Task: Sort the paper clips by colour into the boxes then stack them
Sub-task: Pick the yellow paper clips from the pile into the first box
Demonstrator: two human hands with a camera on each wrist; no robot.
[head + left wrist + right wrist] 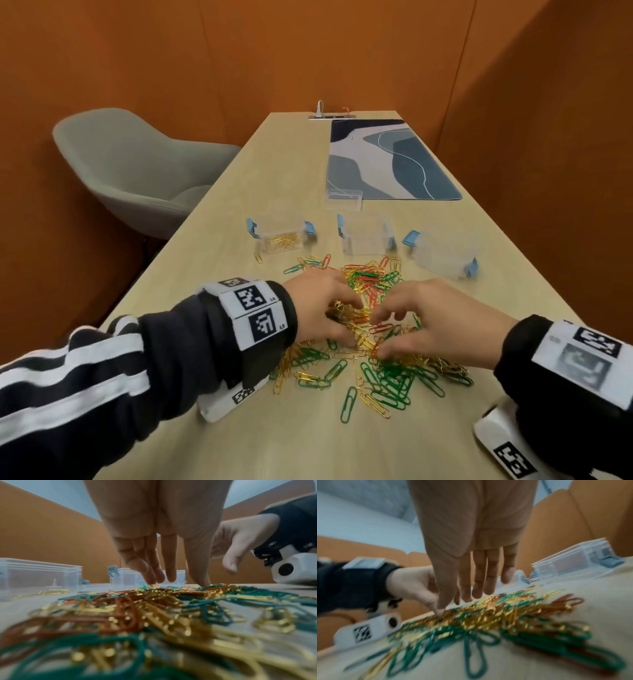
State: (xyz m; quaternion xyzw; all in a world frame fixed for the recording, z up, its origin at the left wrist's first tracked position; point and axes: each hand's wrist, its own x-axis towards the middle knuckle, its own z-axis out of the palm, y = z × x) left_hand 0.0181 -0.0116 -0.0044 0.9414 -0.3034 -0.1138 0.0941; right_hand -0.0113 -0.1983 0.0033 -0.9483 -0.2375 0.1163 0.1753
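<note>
— Looking down, we see our left hand (322, 308) and right hand (435, 318) both lowered over the heap of paper clips (373, 346), gold, green and red mixed, spread on the pale surface (212, 274) right in front of us.

— Are our fingers clamped on anything?

— On the left, the fingers (169, 563) reach down nearly straight and close together, tips touching the clips; the head view shows gold clips gathered under that hand, but we cannot tell whether any are pinched. On the right, the fingers (489, 574) hang straight and slightly apart just above the heap, with the thumb tip down among the clips.

— And the boxes?

— Three clear boxes with blue latches stand in a row beyond the heap: the left box (281, 233) has gold clips in it, the middle box (367, 236) and the right box (445, 253) look empty. A clear lid (343, 199) lies farther back, beside a blue patterned mat (387, 161).
</note>
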